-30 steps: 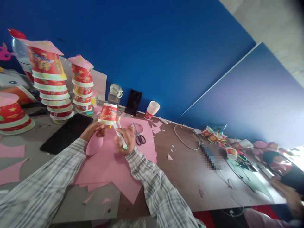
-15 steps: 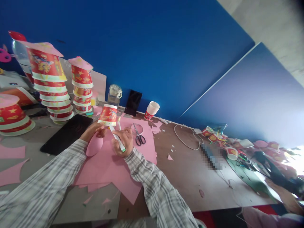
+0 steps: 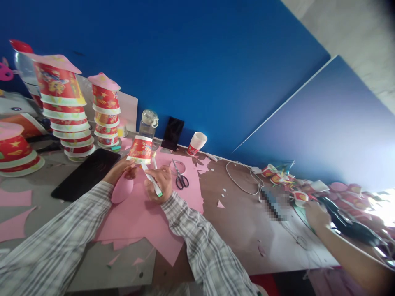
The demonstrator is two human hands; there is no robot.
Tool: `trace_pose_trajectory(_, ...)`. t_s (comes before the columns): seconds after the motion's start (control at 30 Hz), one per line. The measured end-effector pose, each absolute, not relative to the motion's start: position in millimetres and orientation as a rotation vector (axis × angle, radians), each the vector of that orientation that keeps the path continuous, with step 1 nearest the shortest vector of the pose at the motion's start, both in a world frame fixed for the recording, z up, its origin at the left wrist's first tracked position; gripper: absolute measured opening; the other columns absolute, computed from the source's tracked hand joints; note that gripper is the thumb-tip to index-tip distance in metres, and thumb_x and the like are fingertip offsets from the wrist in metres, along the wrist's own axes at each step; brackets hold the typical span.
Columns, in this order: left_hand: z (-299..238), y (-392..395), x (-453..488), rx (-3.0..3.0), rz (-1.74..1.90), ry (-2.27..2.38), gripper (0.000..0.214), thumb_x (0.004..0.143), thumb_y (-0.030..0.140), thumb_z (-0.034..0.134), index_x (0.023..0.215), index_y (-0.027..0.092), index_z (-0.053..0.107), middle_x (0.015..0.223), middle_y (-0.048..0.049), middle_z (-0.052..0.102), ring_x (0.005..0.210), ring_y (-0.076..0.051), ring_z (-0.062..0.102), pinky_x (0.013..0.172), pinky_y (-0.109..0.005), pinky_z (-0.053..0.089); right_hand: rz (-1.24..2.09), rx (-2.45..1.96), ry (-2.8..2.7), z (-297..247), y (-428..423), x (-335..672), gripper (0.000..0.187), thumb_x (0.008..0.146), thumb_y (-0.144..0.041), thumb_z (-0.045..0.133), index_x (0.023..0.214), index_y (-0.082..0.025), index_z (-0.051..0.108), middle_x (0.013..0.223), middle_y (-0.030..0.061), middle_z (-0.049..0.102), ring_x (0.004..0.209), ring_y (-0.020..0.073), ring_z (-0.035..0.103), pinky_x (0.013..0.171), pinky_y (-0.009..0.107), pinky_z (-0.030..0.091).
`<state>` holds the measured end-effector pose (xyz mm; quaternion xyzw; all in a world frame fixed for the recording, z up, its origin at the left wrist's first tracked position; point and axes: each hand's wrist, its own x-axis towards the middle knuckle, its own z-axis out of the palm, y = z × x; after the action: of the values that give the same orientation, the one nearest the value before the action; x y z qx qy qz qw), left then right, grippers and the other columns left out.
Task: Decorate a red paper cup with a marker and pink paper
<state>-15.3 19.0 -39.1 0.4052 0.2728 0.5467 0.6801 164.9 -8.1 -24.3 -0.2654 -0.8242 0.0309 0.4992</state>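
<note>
My left hand (image 3: 119,169) is closed round an upside-down red paper cup (image 3: 141,149) with gold print, held over a pink paper sheet (image 3: 145,209). A pink paper circle (image 3: 122,189) hangs below that hand. My right hand (image 3: 161,181) grips a white glue stick with a green end (image 3: 151,179), its tip touching the cup's lower rim. Black scissors (image 3: 180,176) lie just right of my right hand.
Stacks of red cups with pink cone lids (image 3: 63,105) stand at the left. A black tablet (image 3: 85,173), a glass jar (image 3: 147,123), a phone (image 3: 172,132), another cup (image 3: 196,143) and a white cable (image 3: 240,179) lie around. Another person's arm (image 3: 339,242) reaches in at the right.
My hands and the cup barely moved; the glue stick tilted slightly toward the cup. At the right, another person's arm has reached onto the table among the cups and scraps.
</note>
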Motion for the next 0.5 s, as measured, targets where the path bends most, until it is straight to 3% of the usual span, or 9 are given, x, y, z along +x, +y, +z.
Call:
trace_pose_trajectory(0.23, -41.1, 20.5, -14.9, 0.948, 1.238, 0.657, 0.022, 0.069, 0.034, 0.054, 0.063, 0.015, 0.044, 0.036, 0.0048, 0.034, 0.028, -0.009, 0.03, 0.028, -0.023, 0.019, 0.066, -0.649, -1.99, -20.3, -8.3, 165.3, 0.026, 0.085, -0.03, 0.043, 0.102, -0.016, 0.056, 0.08, 0.0031, 0.07, 0.062, 0.0138, 0.064, 0.081, 0.035, 0.041)
trace_pose_trajectory(0.5, -37.1, 16.2, -13.6, 0.926, 1.253, 0.654, 0.025, 0.07, 0.033, 0.052, 0.057, 0.018, 0.038, 0.038, 0.0047, 0.033, 0.03, -0.008, 0.029, 0.03, -0.023, 0.024, 0.1, -0.631, -1.982, -21.5, -9.3, 165.5, 0.026, 0.083, -0.029, 0.044, 0.103, -0.017, 0.056, 0.078, 0.0022, 0.069, 0.065, 0.0153, 0.065, 0.08, 0.036, 0.042)
